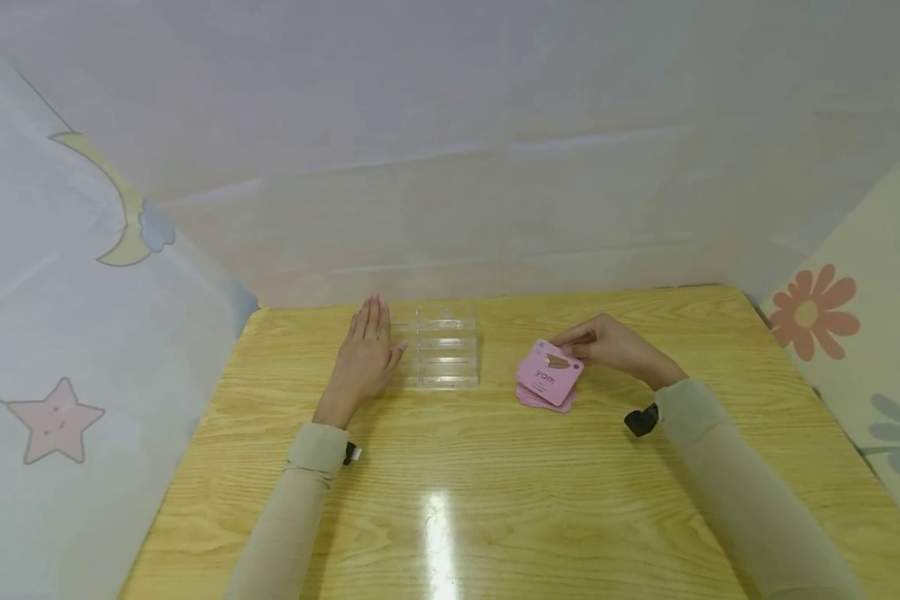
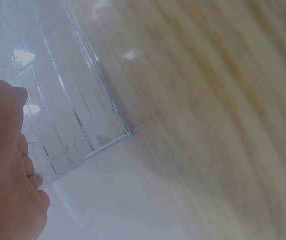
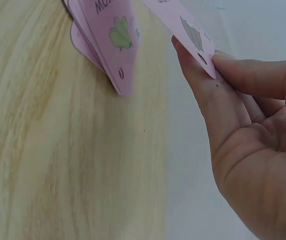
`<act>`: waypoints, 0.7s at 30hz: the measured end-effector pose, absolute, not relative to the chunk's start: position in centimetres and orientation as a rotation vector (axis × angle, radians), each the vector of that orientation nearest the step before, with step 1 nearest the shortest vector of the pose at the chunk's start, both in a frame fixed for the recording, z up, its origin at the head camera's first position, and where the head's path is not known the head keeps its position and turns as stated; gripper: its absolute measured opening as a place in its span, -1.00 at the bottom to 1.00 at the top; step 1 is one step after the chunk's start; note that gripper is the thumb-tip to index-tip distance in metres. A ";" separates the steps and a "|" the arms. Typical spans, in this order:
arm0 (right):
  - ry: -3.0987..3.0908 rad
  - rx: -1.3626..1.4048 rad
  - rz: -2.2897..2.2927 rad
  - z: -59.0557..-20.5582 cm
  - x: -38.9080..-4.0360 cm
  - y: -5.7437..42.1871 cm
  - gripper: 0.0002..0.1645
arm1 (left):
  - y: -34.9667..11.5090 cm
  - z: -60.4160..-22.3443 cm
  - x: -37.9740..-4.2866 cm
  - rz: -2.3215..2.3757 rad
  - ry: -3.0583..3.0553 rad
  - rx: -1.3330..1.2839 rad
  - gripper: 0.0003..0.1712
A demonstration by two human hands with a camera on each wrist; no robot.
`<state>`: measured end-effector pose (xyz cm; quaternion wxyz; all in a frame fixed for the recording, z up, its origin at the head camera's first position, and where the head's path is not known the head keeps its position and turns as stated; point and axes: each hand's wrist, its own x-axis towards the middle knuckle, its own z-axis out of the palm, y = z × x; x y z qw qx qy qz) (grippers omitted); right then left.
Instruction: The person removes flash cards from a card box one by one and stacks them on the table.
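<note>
My right hand [image 1: 613, 346] pinches a pink flash card [image 1: 551, 379] by its corner, between thumb and fingers. The card reads "yam" and has a brown picture and a small punched hole. In the right wrist view the pinched card [image 3: 187, 30] is lifted apart from a stack of pink cards [image 3: 110, 47] on the table, whose top one bears a green picture. Straight-fingered, my left hand [image 1: 363, 350] rests along the left side of a clear plastic organizer [image 1: 450, 367] with several compartments. The left wrist view shows the thumb over the organizer [image 2: 75, 105].
The wooden table [image 1: 495, 475] reaches back to a pale sheet [image 1: 450, 233] hung behind it. Printed sheets flank both sides, with a star [image 1: 56, 421] and moon at left and flowers [image 1: 806, 314] at right. Dark wrist cameras [image 1: 641, 420] sit under the sleeves.
</note>
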<state>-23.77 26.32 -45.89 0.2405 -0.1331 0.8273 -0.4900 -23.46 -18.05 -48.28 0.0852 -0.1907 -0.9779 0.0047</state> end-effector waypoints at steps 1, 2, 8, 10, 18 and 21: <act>2.258 -0.358 -1.338 -46.0 -23.8 26.4 -0.56 | -18.0 -48.3 -23.5 0.009 -2.921 -0.568 -0.07; 2.256 -0.352 -1.333 -46.1 -23.9 26.4 -0.56 | -18.0 -48.2 -23.5 0.003 -2.926 -0.567 -0.08; 2.264 -0.367 -1.270 -46.9 -24.4 26.6 -0.59 | -18.0 -48.2 -23.4 -0.007 -2.925 -0.563 -0.08; 2.260 -0.384 -1.251 -47.2 -24.5 26.6 -0.59 | -18.0 -48.2 -23.5 -0.001 -2.925 -0.562 -0.08; 2.253 -0.411 -1.230 -47.8 -25.1 26.2 -0.62 | -18.1 -48.2 -23.5 -0.010 -2.934 -0.564 -0.08; 2.263 -0.427 -1.227 -48.0 -25.3 26.1 -0.63 | -18.0 -48.1 -23.5 -0.001 -2.932 -0.571 -0.08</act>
